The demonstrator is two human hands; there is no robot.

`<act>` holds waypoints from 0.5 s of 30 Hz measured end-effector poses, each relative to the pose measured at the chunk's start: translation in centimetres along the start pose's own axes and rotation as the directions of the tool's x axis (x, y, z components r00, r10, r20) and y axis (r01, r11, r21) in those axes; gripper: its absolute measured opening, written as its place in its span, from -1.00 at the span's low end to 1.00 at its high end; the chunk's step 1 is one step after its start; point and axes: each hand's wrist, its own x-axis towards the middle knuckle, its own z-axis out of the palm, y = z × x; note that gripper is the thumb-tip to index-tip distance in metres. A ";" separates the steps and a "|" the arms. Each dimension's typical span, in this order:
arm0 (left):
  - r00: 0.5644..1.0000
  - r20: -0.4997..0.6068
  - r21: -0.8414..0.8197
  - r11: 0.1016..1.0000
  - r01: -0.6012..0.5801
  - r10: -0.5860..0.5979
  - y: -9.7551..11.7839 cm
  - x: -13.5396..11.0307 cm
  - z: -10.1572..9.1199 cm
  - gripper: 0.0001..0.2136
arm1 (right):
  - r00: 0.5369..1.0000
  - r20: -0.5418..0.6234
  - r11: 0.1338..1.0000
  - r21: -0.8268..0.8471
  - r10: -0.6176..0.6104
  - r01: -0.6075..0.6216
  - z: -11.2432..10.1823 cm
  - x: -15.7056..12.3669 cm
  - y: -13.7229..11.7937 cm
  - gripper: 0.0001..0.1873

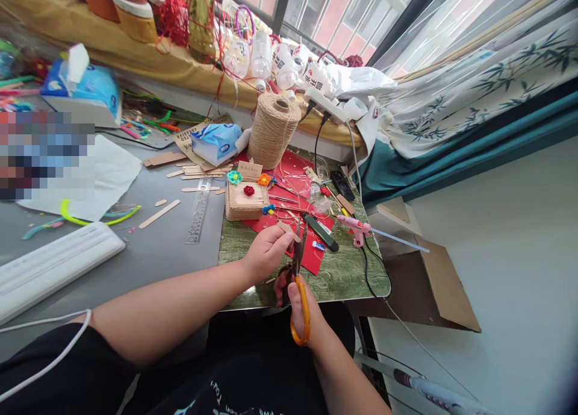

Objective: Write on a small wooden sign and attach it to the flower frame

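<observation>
My left hand [267, 250] pinches a small piece of thin wood or card [288, 230] above the green mat [343, 276]. My right hand [301, 309] grips orange-handled scissors [298, 285], whose dark blades point up at that piece and close around its edge. Just beyond lies a red sheet [311, 255]. On it stands a small twine-wrapped box [246, 201] with a red flower on top.
A big spool of jute twine [272, 131] stands behind the box. A pink glue gun [356, 227] and a black utility knife [321, 232] lie to the right. Craft sticks [159, 214], a clear ruler [198, 212], tissue packs [215, 143] and a white keyboard [54, 264] cover the grey table.
</observation>
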 end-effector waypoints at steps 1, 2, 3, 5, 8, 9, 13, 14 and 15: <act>1.000 0.003 -0.003 1.000 0.002 -0.002 0.0 0.0 0.0 -0.63 | 1.000 0.009 1.000 0.009 -0.005 0.005 0.0 0.0 0.1 -0.53; 1.000 0.005 -0.005 1.000 0.004 -0.004 -0.1 0.0 0.0 -0.63 | 1.000 0.016 1.000 0.017 -0.010 0.010 0.0 0.0 0.1 -0.52; 1.000 0.006 -0.006 1.000 0.007 -0.007 -0.1 0.0 0.0 -0.63 | 1.000 0.023 1.000 0.024 -0.013 0.012 -0.1 0.1 0.1 -0.51; 1.000 0.005 -0.004 1.000 0.010 -0.010 -0.1 0.0 0.0 -0.63 | 0.999 0.032 1.000 0.030 -0.010 0.009 -0.1 0.1 0.1 -0.49; 1.000 0.002 -0.001 1.000 0.008 -0.008 -0.2 0.0 0.0 -0.63 | 0.999 0.038 0.999 0.040 0.011 -0.012 -0.1 0.1 0.0 -0.48; 1.000 -0.001 0.000 1.000 0.005 -0.005 -0.1 0.0 0.0 -0.63 | 0.999 0.037 0.999 0.046 0.018 -0.019 -0.1 0.1 0.0 -0.47; 1.000 -0.009 0.007 1.000 -0.016 0.016 0.1 -0.1 -0.1 -0.64 | 0.999 0.017 0.999 0.046 0.028 -0.028 0.1 0.2 -0.1 -0.47; 1.000 -0.010 0.008 1.000 -0.023 0.023 0.2 -0.1 -0.1 -0.65 | 1.000 0.008 0.999 0.040 0.025 -0.025 0.2 0.2 -0.2 -0.47; 0.999 -0.010 0.010 0.999 -0.031 0.031 0.3 -0.1 -0.1 -0.67 | 1.000 -0.003 0.999 0.031 0.022 -0.022 0.3 0.2 -0.2 -0.47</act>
